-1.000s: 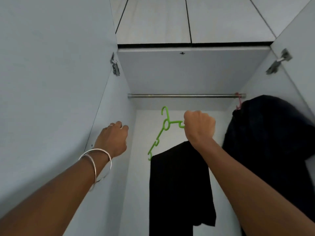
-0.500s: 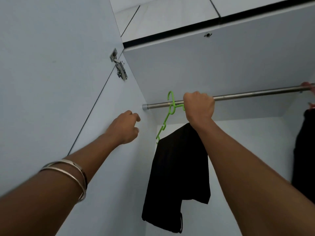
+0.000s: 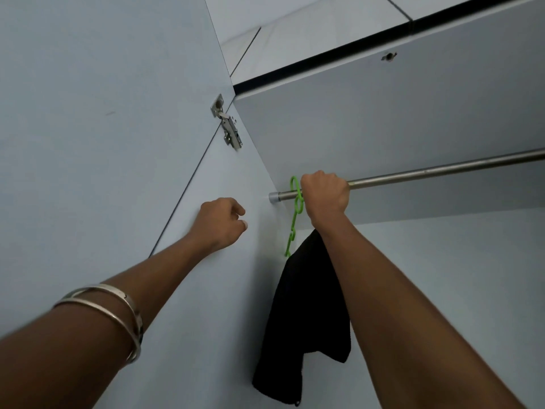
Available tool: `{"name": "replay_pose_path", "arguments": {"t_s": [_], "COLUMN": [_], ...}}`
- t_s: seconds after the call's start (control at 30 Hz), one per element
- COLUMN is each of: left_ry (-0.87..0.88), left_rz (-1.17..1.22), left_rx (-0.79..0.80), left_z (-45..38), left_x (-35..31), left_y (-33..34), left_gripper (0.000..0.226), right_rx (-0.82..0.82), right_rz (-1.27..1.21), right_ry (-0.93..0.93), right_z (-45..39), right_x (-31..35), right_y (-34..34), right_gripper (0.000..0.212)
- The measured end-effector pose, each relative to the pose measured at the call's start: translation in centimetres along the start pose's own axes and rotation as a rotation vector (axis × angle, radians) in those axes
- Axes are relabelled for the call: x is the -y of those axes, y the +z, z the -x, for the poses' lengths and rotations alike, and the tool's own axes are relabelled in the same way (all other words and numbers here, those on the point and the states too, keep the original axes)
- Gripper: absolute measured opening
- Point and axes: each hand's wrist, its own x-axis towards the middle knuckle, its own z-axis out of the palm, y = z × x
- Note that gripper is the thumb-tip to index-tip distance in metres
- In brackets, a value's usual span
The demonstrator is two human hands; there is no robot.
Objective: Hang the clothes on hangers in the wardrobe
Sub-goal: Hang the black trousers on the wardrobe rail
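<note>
Wardrobe (image 3: 368, 119) interior is seen from below, with a metal rail (image 3: 442, 169) running from the left side wall out past the right edge of the view. A green hanger (image 3: 295, 214) is hooked over the rail close to its left end, just beside the rail's end cap (image 3: 274, 197). A black garment (image 3: 306, 320) is draped from the hanger and hangs down near the left side wall, its lower edge falling in two uneven lengths.

The right hand (image 3: 324, 194) is raised to the rail, its fingers curled tightly; the hanger's top is gripped just right of the hook, and the fist lies against the rail, which is hidden where the hand crosses it. The hanger's left arm is seen slanting down below the hook, while its right arm is covered by the wrist and forearm.

The left hand (image 3: 221, 222) is held near the left side wall, below and to the left of the rail's end, with fingers loosely curled and nothing held in them. Whether the wall is touched cannot be told. Two silver bangles (image 3: 118, 308) are worn on the left forearm.

A metal door hinge (image 3: 228, 125) is fixed at the top of the left side wall, where the open door (image 3: 88, 128) meets the cabinet.
</note>
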Motion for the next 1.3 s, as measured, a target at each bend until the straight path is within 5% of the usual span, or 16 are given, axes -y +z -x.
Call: {"name": "replay_pose_path", "arguments": {"t_s": [0.33, 0.43, 0.53, 0.6, 0.77, 0.97, 1.17, 1.3], "left_ry": [-0.043, -0.065, -0.05, -0.025, -0.003, -0.061, -0.108, -0.099], "left_rz": [0.119, 0.112, 0.098, 0.15, 0.3, 0.32, 0.258, 0.219], "left_rx": [0.008, -0.002, 0.002, -0.043, -0.043, 0.033, 0.056, 0.065], "left_z": [-1.4, -1.2, -0.7, -1.1, -1.2, 0.4, 4.2, 9.3], "left_x": [0.1, 1.7, 2.8, 2.6, 2.4, 2.8, 2.6, 2.8], "left_y": [0.7, 1.0, 2.2, 2.5, 2.7, 1.8, 0.0, -1.2], "left_gripper": [0.025, 0.028, 0.029, 0.03, 0.038, 0.035, 0.039, 0.036], "right_rx": [0.052, 0.2, 0.428, 0.404, 0.361, 0.459, 0.32, 0.385], "right_rz": [-0.002, -0.42, -1.1, -1.286, -1.298, -1.305, -1.369, -1.413], "right_ry": [0.032, 0.215, 0.422, 0.438, 0.388, 0.333, 0.245, 0.331], "right_z": [-1.1, -1.9, -2.3, -3.0, -2.9, -1.1, 3.5, 10.6], "right_x": [-0.1, 2.1, 3.6, 3.7, 3.1, 3.4, 3.1, 2.5], "right_y": [1.1, -0.1, -0.5, -0.4, 0.1, 0.7, 0.9, 0.4], "right_gripper": [0.024, 0.017, 0.011, 0.019, 0.052, 0.053, 0.04, 0.043]}}
